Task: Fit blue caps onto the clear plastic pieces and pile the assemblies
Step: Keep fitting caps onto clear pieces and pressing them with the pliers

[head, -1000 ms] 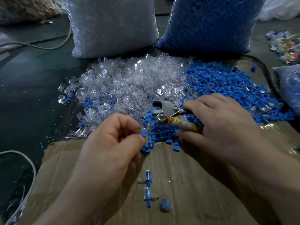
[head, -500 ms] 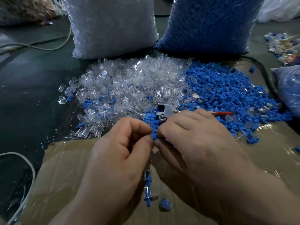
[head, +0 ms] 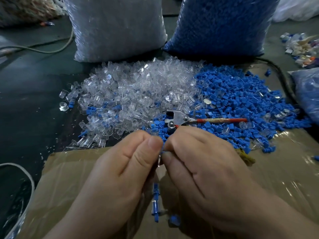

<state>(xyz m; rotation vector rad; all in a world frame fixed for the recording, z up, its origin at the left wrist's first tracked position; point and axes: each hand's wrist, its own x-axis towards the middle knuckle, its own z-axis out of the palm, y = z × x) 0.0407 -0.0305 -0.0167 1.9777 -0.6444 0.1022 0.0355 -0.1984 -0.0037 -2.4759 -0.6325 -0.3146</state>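
Together our left hand [head: 120,169] and right hand [head: 207,166] pinch a clear piece [head: 159,160] and blue cap [head: 163,149] between them, near of the clear heap [head: 138,90] and blue heap [head: 241,97]; finished assemblies [head: 155,202] lie nearest us.

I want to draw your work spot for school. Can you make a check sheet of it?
Surface: taped cardboard sheet on a dark floor.
Job's things: clear pieces pile beside blue caps pile; finished assemblies on the cardboard.
Clutter: red-handled tool on the caps; scraps far right.
Hands: left hand and right hand both pinch a small part.
Cables: grey cable far left; white cable near left.
Surroundings: clear bag and blue bag behind the piles.
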